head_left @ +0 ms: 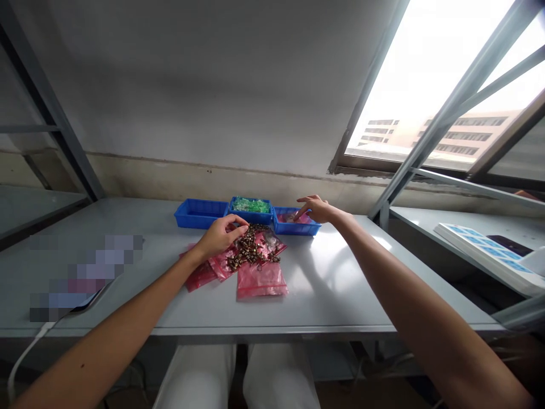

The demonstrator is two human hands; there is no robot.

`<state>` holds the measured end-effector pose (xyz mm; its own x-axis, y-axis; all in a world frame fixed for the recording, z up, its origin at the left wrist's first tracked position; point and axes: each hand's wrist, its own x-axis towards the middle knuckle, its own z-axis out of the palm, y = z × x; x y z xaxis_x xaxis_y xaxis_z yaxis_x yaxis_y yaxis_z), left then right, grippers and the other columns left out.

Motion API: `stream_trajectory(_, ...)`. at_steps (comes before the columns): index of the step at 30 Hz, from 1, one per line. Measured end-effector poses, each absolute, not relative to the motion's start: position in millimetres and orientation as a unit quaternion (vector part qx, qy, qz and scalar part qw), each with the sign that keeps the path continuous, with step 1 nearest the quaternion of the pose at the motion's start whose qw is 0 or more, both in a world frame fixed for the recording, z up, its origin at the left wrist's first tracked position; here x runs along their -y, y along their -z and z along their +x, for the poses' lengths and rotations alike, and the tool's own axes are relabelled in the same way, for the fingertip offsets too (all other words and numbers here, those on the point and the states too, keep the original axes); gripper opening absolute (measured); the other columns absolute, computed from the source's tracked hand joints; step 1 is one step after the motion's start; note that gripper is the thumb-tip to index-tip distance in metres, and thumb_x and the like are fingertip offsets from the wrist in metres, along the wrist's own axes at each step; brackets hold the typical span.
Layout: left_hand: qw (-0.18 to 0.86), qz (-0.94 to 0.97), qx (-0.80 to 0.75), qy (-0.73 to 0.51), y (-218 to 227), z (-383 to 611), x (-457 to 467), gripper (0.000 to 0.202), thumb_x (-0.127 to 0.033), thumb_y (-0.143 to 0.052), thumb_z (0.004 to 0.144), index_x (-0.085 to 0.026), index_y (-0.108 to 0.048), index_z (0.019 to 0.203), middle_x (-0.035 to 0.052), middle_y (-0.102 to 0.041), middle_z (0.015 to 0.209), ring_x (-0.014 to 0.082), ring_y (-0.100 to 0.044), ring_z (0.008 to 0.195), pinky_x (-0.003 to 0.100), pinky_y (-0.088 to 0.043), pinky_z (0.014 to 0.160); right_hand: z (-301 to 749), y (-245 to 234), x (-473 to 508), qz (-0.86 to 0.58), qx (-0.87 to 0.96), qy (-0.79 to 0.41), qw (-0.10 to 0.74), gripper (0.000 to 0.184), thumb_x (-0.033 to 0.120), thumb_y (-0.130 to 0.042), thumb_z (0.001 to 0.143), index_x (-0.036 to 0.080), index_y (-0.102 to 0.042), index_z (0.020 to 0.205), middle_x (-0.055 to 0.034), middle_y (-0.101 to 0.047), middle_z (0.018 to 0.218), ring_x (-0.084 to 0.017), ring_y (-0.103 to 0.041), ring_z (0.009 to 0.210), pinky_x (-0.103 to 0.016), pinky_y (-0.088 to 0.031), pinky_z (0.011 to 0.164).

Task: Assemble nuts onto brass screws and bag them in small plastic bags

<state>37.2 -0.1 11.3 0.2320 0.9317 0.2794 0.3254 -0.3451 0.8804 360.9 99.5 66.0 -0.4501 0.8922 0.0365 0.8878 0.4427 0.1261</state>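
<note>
My left hand [222,234] is at the left edge of a pile of small brass-coloured metal parts [247,250], thumb and fingertips pinched together. Whatever lies between those fingertips is too small to make out. Under and around the pile lie several pink plastic bags [261,282]. My right hand [317,209] is over the right blue bin [298,229], its fingers apart and pointing down into it. Inside that bin are pink bags [304,218], partly hidden by the hand.
Green and clear small items [251,205] fill the middle blue bin [250,217]. Left of it stands another blue bin [200,220]. A phone [91,298] with a white cable [29,352] lies on the left of the grey table [340,307]. Metal posts rise at both sides.
</note>
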Motion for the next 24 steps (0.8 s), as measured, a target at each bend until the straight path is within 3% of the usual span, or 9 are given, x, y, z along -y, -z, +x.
stream_trajectory(3,0.32,0.722,-0.442,-0.426,-10,38,0,0.031,-0.046,-0.061,0.082,-0.017,-0.067,0.092,0.0045,-0.069,0.079,0.0169,-0.062,0.07,0.026,-0.049,0.059,362,-54,-99,0.56,-0.827,-0.053,0.024,0.056,0.001,-0.043,0.081,0.042,-0.075,0.102,0.0022,-0.046,0.147,-0.032,-0.033,0.135,-0.054,-0.041,0.097)
stream_trajectory(7,0.285,0.737,-0.437,-0.43,-9,38,1,0.028,-0.044,-0.06,0.083,-0.018,-0.067,0.089,0.004,-0.069,0.084,0.0156,-0.061,0.069,0.027,-0.049,0.064,356,-53,-93,0.547,-0.835,-0.067,-0.01,0.05,0.0,-0.045,0.078,0.035,-0.079,0.09,0.0007,-0.054,0.14,-0.03,-0.04,0.129,-0.047,-0.041,0.095)
stream_trajectory(11,0.245,0.749,-0.443,-0.428,-11,38,2,0.023,-0.039,-0.057,0.085,-0.019,-0.067,0.086,0.0031,-0.07,0.084,0.0171,-0.063,0.073,0.029,-0.051,0.07,334,-62,-79,0.521,-0.839,-0.067,-0.144,0.043,0.0,-0.045,0.073,0.024,-0.078,0.087,-0.0034,-0.072,0.107,-0.022,-0.059,0.104,-0.034,-0.044,0.09)
stream_trajectory(15,0.155,0.791,-0.436,-0.4,-11,37,2,0.017,-0.032,-0.055,0.085,-0.021,-0.068,0.085,0.003,-0.071,0.088,0.0196,-0.063,0.081,0.032,-0.048,0.079,300,-71,-50,0.445,-0.864,0.021,-0.235,0.035,0.005,-0.048,0.073,0.02,-0.077,0.084,-0.0006,-0.075,0.084,-0.016,-0.065,0.08,-0.025,-0.048,0.078)
stream_trajectory(19,0.089,0.83,-0.418,-0.36,-10,36,3,0.017,-0.03,-0.054,0.085,-0.021,-0.068,0.087,0.0038,-0.069,0.092,0.0218,-0.061,0.089,0.035,-0.044,0.085,273,-73,-18,0.388,-0.901,0.038,-0.188,0.037,0.004,-0.049,0.073,0.023,-0.077,0.087,-0.0003,-0.075,0.089,-0.016,-0.065,0.08,-0.026,-0.046,0.077)
stream_trajectory(22,0.086,0.848,-0.401,-0.335,-10,36,4,0.017,-0.033,-0.058,0.083,-0.022,-0.068,0.091,0.0044,-0.068,0.097,0.023,-0.059,0.095,0.035,-0.043,0.088,266,-66,-7,0.374,-0.922,0.054,-0.087,0.037,0.008,-0.053,0.077,0.024,-0.075,0.102,-0.0023,-0.074,0.097,-0.017,-0.065,0.081,-0.028,-0.046,0.075)
stream_trajectory(24,0.083,0.856,-0.401,-0.316,-9,36,5,0.021,-0.037,-0.061,0.081,-0.023,-0.069,0.093,0.0045,-0.067,0.103,0.0241,-0.057,0.099,0.036,-0.041,0.091,266,-57,-6,0.382,-0.921,0.043,-0.063,0.042,0.008,-0.054,0.077,0.022,-0.071,0.113,-0.0053,-0.073,0.106,-0.02,-0.066,0.088,-0.029,-0.047,0.078)
